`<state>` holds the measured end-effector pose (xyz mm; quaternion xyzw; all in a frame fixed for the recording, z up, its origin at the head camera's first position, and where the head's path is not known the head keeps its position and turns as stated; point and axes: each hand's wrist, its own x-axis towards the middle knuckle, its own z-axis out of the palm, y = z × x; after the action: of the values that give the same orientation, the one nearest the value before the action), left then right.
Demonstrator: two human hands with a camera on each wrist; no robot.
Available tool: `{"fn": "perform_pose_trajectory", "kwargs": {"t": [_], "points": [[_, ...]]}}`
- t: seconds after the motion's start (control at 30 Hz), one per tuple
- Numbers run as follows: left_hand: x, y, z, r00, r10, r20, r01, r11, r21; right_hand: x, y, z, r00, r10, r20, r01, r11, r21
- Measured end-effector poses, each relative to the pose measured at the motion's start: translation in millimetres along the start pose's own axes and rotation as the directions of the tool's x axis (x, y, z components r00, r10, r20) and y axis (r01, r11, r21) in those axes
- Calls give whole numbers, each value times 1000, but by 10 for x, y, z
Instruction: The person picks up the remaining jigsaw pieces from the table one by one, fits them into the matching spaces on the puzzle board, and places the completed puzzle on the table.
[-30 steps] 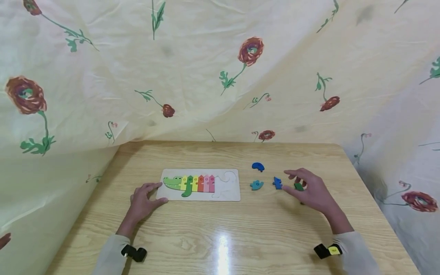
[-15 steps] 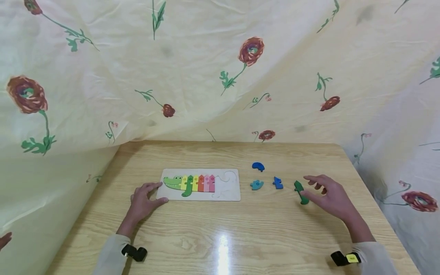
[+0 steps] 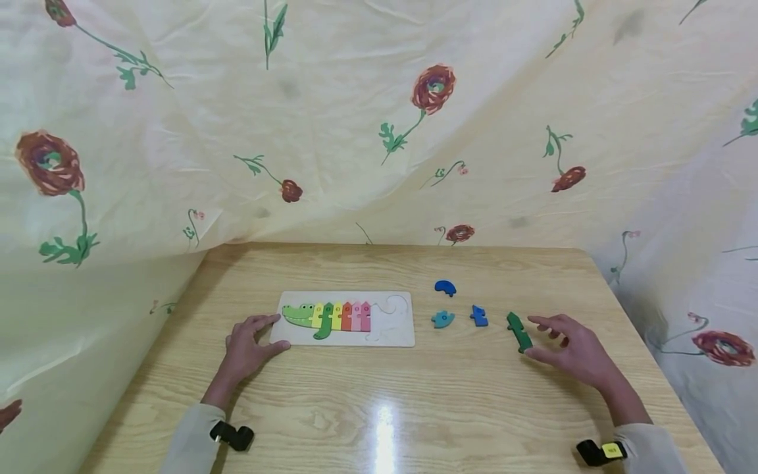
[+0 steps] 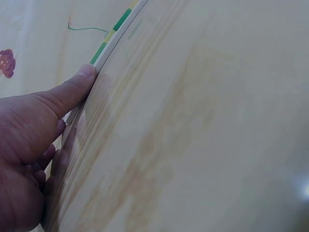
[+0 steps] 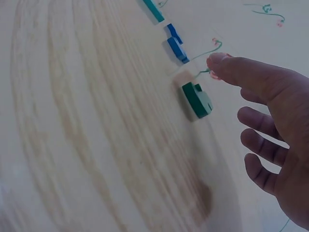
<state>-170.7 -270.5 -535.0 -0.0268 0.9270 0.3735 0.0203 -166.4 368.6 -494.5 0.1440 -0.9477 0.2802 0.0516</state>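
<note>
My left hand [image 3: 244,349] lies at the left end of a pale puzzle board [image 3: 391,336]. Its thumb touches the front edge by the corner, and the index fingertip is at the left edge. A crocodile head and several coloured segments [image 3: 346,316] sit in the board. My right hand [image 3: 571,349] hovers beside a dark green puzzle piece [image 3: 519,332], thumb close to the piece's near end, fingers loosely bent and holding nothing. In the right wrist view the green piece [image 5: 197,100] lies on the table, apart from the fingers.
Between board and right hand lie a blue piece [image 3: 479,316], a light blue piece [image 3: 442,319] and a dark blue curved piece [image 3: 445,288]. The board's right part shows bare outlines. Flowered cloth [image 3: 355,131] hangs behind the wooden table [image 3: 331,408].
My right hand has drawn back to the right and towards me from the blue piece, uncovering the green piece, which lies in place. My left hand has stayed at the board.
</note>
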Motion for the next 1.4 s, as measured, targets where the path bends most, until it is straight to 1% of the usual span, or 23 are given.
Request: {"fn": "perform_pose_trajectory", "kwargs": {"t": [0.17,0.27,0.4,0.5,0.67,0.9,1.2,1.4], "points": [[1,1,6,1000,0,0,0,1000,-3,-17,67,21,1000,8,15,-8,1000,-7],[-2,-1,6,1000,0,2,0,1000,-4,-20,99,39,999,20,29,-20,1000,6],[-14,2,-4,1000,-4,1,4,1000,-6,-23,146,80,999,12,37,-13,999,30],[-24,7,-12,1000,-6,0,6,1000,-5,-23,173,104,999,-1,37,0,1000,26],[-31,9,-16,1000,-5,0,5,1000,-2,-10,171,120,999,1,46,-1,1000,7],[-30,7,-8,1000,1,-5,-1,1000,-3,2,145,126,999,8,49,-8,1000,6],[-29,6,6,1000,10,-7,-10,1000,0,23,167,132,996,40,79,-40,999,-7],[-17,7,5,1000,3,-2,-3,1000,-1,30,193,136,995,44,92,-43,999,-11]]}}
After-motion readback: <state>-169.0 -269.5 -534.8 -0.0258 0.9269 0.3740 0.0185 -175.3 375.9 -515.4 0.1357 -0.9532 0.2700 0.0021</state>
